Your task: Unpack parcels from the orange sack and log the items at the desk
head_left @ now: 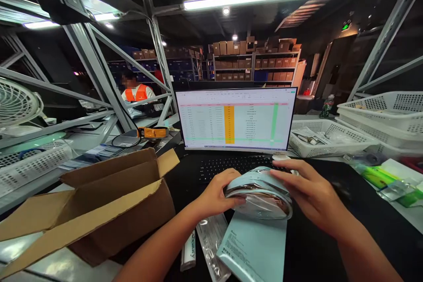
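left hand grips blue pouch; right hand touches

I can't read the screen's tiny words; the blue pouch hides some keyboard near the surface's far edge.

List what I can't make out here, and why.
Head view, all four:
Floor of the open brown cardboard box: hidden by its near flap.
Part of the black keyboard: hidden by the pale-blue, clear-fronted round pouch and right hand.
Fine print on the pale-blue rectangular package: too small; its bottom cut off by the frame.
White round fan: cut off by the left edge.
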The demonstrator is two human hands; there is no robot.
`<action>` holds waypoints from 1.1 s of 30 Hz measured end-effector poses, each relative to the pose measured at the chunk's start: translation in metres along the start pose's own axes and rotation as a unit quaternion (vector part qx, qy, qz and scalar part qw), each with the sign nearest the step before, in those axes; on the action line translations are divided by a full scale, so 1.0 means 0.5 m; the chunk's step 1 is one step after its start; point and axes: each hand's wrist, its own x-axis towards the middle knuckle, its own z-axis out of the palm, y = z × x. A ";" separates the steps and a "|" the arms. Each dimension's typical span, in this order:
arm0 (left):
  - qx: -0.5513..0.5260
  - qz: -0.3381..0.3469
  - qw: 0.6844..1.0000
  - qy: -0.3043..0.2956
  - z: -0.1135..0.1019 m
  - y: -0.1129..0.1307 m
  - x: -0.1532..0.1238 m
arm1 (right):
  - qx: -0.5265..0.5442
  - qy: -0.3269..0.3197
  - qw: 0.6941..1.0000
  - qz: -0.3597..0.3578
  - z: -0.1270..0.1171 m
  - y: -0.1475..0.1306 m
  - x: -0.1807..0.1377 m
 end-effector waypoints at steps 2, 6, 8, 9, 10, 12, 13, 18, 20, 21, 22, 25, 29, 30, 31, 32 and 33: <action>0.026 0.011 0.999 -0.015 0.002 0.005 0.000 | -0.015 -0.068 0.997 -0.040 0.008 -0.021 0.018; 0.039 -0.005 0.999 -0.004 -0.010 0.007 0.001 | -0.050 -0.183 0.979 -0.075 0.008 -0.018 0.075; 0.033 -0.014 0.999 0.006 -0.022 0.009 0.002 | -0.079 -0.188 0.973 -0.109 0.005 -0.008 0.108; 0.029 -0.016 0.999 0.013 -0.028 0.011 0.003 | -0.100 -0.181 0.970 -0.130 0.003 -0.004 0.123; 0.023 -0.017 0.999 0.023 -0.034 0.013 0.003 | -0.124 -0.175 0.965 -0.152 0.001 -0.004 0.138; 0.007 -0.022 0.999 0.048 -0.044 0.016 0.001 | -0.185 -0.168 0.950 -0.189 0.001 -0.009 0.164; -0.005 -0.025 0.998 0.061 -0.047 0.015 0.000 | -0.215 -0.164 0.942 -0.199 0.002 -0.015 0.175; -0.093 -0.037 0.987 0.124 -0.050 0.001 -0.005 | -0.299 -0.148 0.929 -0.160 0.011 -0.035 0.207; -0.153 -0.047 0.970 0.185 -0.063 -0.004 -0.003 | -0.340 -0.135 0.919 -0.151 0.010 -0.024 0.204; -0.188 -0.047 0.953 0.232 -0.076 -0.006 -0.002 | -0.357 -0.111 0.916 -0.145 0.008 -0.014 0.199; -0.222 -0.041 0.931 0.288 -0.093 -0.006 -0.001 | -0.360 -0.079 0.920 -0.134 0.005 -0.004 0.192; -0.283 -0.011 0.870 0.403 -0.146 -0.001 -0.005 | -0.287 -0.015 0.956 -0.066 -0.007 0.013 0.173; -0.323 -0.048 0.881 0.343 -0.153 0.011 -0.015 | -0.189 0.013 0.982 0.001 -0.019 -0.014 0.187; -0.343 -0.060 0.881 0.320 -0.141 0.013 -0.016 | -0.151 0.018 0.988 0.006 -0.020 -0.024 0.197; -0.367 -0.073 0.879 0.297 -0.126 0.015 -0.015 | -0.106 0.009 0.994 0.005 -0.019 -0.034 0.208; -0.393 -0.088 0.873 0.275 -0.111 0.016 -0.012 | -0.063 -0.010 0.998 -0.006 -0.017 -0.041 0.220; -0.419 -0.104 0.864 0.259 -0.096 0.018 -0.009 | -0.031 -0.031 0.999 -0.021 -0.014 -0.046 0.230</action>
